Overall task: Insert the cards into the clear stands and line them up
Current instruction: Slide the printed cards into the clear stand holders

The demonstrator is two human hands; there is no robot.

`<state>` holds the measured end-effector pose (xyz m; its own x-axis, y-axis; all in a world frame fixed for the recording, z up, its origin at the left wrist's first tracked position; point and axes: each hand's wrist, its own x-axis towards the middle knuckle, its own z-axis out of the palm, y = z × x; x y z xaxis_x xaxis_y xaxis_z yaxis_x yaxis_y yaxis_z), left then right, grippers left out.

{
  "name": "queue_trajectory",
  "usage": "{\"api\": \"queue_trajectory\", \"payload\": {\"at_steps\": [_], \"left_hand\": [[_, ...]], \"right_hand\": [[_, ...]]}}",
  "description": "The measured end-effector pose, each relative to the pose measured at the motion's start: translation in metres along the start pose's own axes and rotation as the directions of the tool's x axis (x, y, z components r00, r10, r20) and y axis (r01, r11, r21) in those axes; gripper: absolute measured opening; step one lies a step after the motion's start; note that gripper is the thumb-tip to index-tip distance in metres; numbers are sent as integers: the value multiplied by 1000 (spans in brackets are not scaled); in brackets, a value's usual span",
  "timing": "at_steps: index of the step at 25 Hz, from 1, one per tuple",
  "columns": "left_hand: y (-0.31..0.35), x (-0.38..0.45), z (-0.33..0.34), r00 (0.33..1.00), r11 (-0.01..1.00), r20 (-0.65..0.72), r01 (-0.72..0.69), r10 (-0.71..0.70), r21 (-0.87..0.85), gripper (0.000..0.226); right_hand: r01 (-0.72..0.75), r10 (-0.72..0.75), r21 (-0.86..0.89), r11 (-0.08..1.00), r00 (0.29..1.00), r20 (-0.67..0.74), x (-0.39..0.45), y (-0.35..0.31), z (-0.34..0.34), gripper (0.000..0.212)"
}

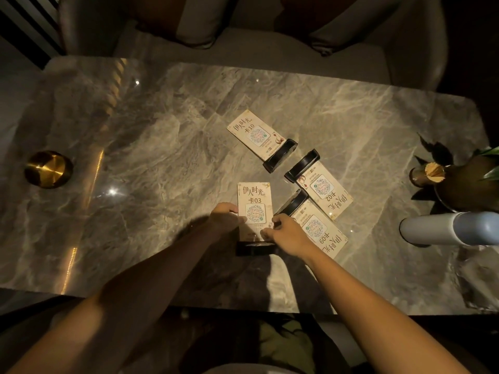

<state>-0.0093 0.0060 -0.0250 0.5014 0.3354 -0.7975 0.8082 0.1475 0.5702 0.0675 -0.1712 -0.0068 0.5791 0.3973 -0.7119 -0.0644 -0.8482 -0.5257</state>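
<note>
Card 03 (254,201) lies near the middle of the marble table (151,147), its lower end at a dark stand base (255,248). My left hand (225,218) grips the card's left edge and my right hand (287,232) pinches its lower right corner. Card 10 (253,132) lies flat further back with its dark base (280,155) at its right end. Card 02 (328,191) lies to the right with its base (302,164) at its upper left. Card 09 (321,233) lies just right of my right hand, partly under it, its base (293,202) at the upper end.
A brass round object (48,168) sits at the table's left. A plant pot (464,184) and a holder of toothpicks (429,172) stand at the right edge, with a pale cylinder (445,230) lying in front. Sofa cushions (216,22) sit behind the table.
</note>
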Motion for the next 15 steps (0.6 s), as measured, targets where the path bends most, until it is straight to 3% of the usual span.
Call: {"api": "queue_trajectory", "payload": {"at_steps": [4,7,10,15], "left_hand": [[2,-6,-15,994,993,-6,-107,107,-49,17],[7,-10,-31,971,969,-5,-240,240,-54,18],[15,-12,-46,946,944,-92,-319,312,-79,21],[23,-9,-74,906,902,-204,-404,371,-152,13]], "right_hand": [[-28,29,65,997,1000,-11,2,-1,3,32],[14,-5,152,988,998,-60,4,-16,0,24],[37,-18,193,981,995,-101,12,-39,-6,11],[139,-123,140,980,985,-118,28,-78,-5,17]]}}
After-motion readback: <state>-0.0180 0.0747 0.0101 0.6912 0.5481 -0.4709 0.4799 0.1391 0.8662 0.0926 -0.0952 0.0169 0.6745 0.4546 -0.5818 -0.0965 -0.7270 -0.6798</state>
